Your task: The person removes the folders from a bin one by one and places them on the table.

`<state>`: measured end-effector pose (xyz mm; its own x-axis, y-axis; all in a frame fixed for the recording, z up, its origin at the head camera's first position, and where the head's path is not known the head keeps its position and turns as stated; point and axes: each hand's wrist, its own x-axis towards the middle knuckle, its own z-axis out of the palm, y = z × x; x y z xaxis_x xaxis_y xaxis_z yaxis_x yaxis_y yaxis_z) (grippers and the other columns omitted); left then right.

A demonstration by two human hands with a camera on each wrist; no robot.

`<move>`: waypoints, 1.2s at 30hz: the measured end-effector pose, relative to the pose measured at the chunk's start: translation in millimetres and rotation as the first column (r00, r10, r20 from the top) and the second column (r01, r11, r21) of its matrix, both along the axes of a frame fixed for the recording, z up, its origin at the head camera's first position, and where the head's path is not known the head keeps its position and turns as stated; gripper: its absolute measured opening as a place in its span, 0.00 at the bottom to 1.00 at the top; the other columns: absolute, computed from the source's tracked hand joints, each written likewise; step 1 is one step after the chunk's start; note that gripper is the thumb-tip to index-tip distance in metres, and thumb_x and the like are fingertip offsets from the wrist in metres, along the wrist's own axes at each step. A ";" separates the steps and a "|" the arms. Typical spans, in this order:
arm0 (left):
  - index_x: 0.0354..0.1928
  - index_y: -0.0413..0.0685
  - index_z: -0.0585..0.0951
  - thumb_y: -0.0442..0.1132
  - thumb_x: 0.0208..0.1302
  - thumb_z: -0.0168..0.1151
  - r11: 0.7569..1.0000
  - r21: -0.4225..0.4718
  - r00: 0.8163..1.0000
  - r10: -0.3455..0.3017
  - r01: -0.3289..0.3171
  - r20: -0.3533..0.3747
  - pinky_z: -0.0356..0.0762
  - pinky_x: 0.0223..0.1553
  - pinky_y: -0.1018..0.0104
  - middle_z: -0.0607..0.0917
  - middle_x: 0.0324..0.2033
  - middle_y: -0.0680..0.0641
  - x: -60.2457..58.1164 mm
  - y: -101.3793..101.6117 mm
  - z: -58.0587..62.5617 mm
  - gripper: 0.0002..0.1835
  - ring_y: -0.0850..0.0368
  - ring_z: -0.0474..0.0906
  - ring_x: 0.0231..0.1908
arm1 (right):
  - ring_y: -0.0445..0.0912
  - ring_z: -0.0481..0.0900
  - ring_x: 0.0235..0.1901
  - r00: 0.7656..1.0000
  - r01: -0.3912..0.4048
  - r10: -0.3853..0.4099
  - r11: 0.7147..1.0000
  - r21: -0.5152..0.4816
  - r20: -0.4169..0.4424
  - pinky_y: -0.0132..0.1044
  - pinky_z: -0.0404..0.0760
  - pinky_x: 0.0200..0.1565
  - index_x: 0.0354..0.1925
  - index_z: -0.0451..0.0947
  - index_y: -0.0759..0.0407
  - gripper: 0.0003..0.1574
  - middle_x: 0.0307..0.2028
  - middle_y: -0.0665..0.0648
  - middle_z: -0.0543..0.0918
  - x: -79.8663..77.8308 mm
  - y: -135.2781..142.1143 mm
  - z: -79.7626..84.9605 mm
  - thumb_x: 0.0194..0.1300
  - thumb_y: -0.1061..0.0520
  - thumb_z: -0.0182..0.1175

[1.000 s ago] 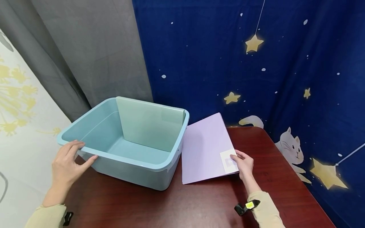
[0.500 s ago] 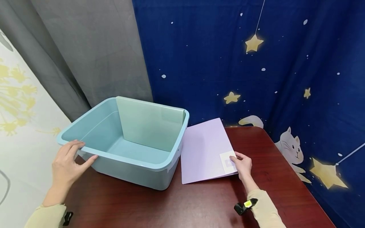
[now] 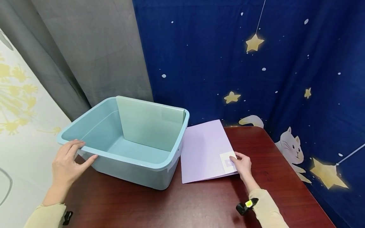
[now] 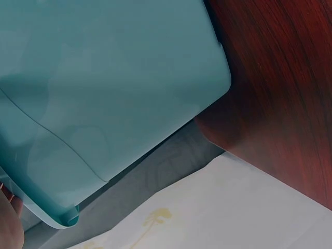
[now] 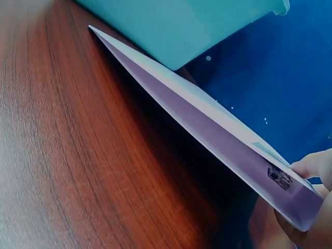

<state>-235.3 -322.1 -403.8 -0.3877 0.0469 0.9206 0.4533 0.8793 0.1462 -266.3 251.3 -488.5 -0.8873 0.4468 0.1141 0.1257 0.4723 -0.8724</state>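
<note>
Folder point(image 3: 203, 145), lilac, slants over the desk point(image 3: 194, 205) just right of a blue tub point(image 3: 128, 173). The right hand point(image 3: 242, 164) pinches its right edge in a narrow grip; the left hand point(image 3: 66, 163) holds the tub's rim. Pinched at one edge only, the parted covers could sag or catch the tub.

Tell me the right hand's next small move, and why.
Probably lift the purple folder above the blue bin's rim: the right hand pinches the folder's edge, the left hand grips the near rim, and a green folder stands inside with room in front.
</note>
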 end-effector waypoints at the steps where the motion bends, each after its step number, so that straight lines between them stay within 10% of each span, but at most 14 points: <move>1: 0.35 0.34 0.80 0.74 0.43 0.53 1.000 0.000 1.000 0.001 -0.001 0.002 0.56 0.59 0.78 0.80 0.36 0.36 0.0 -0.2 -0.2 0.44 0.36 0.72 0.41 | 0.40 0.73 0.26 1.000 -0.005 0.005 1.000 0.004 0.002 0.32 0.69 0.31 0.45 0.79 0.68 0.22 0.32 0.63 0.83 0.1 0.5 -0.1 0.50 0.59 0.63; 36: 0.37 0.34 0.80 0.73 0.44 0.54 1.000 -0.012 1.000 -0.003 0.004 0.018 0.57 0.59 0.77 0.80 0.37 0.36 1.4 -0.2 -0.7 0.43 0.38 0.73 0.44 | 0.56 0.80 0.42 0.993 -0.104 0.098 0.990 0.095 0.064 0.43 0.73 0.45 0.50 0.75 0.70 0.27 0.41 0.68 0.81 -2.6 13.8 1.6 0.53 0.58 0.63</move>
